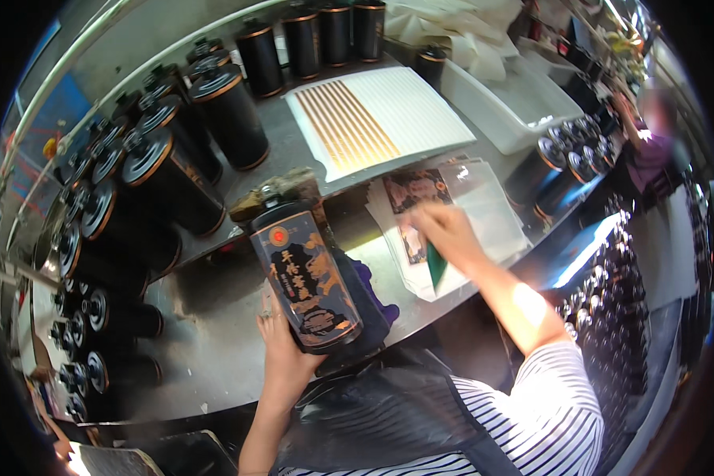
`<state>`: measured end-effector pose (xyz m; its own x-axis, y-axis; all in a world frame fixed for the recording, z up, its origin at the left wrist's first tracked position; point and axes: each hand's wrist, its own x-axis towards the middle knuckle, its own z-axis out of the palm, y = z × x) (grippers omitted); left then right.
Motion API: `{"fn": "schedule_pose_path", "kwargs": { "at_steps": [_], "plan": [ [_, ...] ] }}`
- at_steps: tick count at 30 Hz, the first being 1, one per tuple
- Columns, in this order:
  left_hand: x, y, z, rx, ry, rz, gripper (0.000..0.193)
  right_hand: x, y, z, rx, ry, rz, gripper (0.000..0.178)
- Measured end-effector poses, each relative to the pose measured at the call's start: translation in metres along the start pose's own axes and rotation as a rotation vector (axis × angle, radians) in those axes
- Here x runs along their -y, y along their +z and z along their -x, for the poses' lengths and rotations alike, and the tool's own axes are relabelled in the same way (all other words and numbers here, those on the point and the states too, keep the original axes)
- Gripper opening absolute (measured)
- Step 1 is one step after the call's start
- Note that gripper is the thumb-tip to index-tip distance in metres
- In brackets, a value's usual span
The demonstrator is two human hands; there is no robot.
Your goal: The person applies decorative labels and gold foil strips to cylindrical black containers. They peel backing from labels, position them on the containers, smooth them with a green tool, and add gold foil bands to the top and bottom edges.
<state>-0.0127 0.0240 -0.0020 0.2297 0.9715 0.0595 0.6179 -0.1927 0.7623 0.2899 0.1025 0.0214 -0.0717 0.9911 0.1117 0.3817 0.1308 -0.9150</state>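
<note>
A black bottle (309,278) with gold and copper decoration and a red-centred round emblem leans tilted in front of me, its neck on a worn brown block (297,186). My left hand (282,337) is closed around its lower left side, near the base. To the right, my right hand (446,230) is over a stack of sheets (484,198), at a dark printed decal (415,190). A flat green scraper (436,267) sticks out below its curled fingers, which are a little blurred. Dark cloth with a purple edge (379,297) lies beside the bottle.
Several black bottles (230,119) crowd the left and back of the metal table (194,317). A white sheet with gold strips (381,119) lies beyond my hands, near a white plastic tub (508,107). More bottles stand at right (543,170). Another person (650,151) is at far right.
</note>
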Motion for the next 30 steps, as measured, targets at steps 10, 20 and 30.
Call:
{"fn": "schedule_pose_path", "kwargs": {
  "at_steps": [10, 20, 30],
  "plan": [
    [-0.029, -0.029, 0.02, -0.218, 0.079, 0.139, 0.079, -0.033, -0.063, -0.099, -0.045, -0.606, 1.055, 0.048],
    [-0.111, -0.039, -0.05, 0.296, 0.081, 0.38, 0.032, 0.074, -0.025, -0.005, -0.293, -0.991, 0.628, 0.019],
    [-0.124, -0.035, -0.041, 0.611, -0.259, 0.757, 0.02, 0.106, 0.005, 0.013, 0.181, -0.636, 0.127, 0.026]
  ]
}}
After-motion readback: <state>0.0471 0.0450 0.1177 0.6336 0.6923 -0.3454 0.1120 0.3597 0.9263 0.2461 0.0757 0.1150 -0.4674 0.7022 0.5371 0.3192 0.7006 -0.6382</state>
